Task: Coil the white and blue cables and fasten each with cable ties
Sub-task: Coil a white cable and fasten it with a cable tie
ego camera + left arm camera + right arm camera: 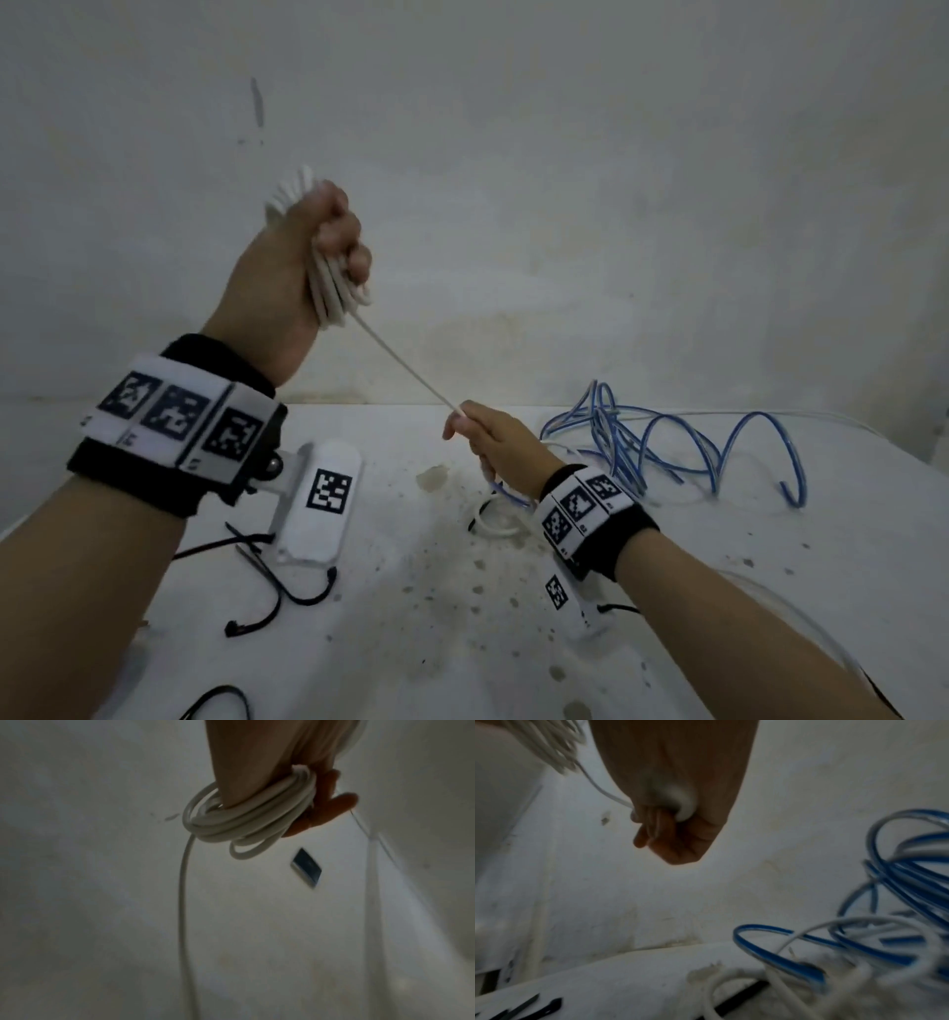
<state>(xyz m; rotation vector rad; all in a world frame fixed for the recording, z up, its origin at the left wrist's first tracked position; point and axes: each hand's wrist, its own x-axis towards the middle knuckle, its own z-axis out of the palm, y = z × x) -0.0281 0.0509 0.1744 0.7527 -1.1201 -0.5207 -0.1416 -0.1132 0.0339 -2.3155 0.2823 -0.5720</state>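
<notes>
My left hand [328, 246] is raised above the table and grips a coil of white cable [336, 288], whose several loops hang round the palm [246, 821]. A taut strand of that white cable [405, 367] runs down and right to my right hand [480, 437], which holds it in curled fingers [654, 825] just above the table. The blue cable [667, 447] lies in loose loops on the table to the right of my right hand [898, 882]. More white cable [495, 524] lies under the right wrist.
Black cable ties [287, 580] lie on the stained white table [436, 616] at the left, near its front edge. A plain wall [565, 205] rises behind the table. A thin pale wire [821, 419] runs along the table's back right.
</notes>
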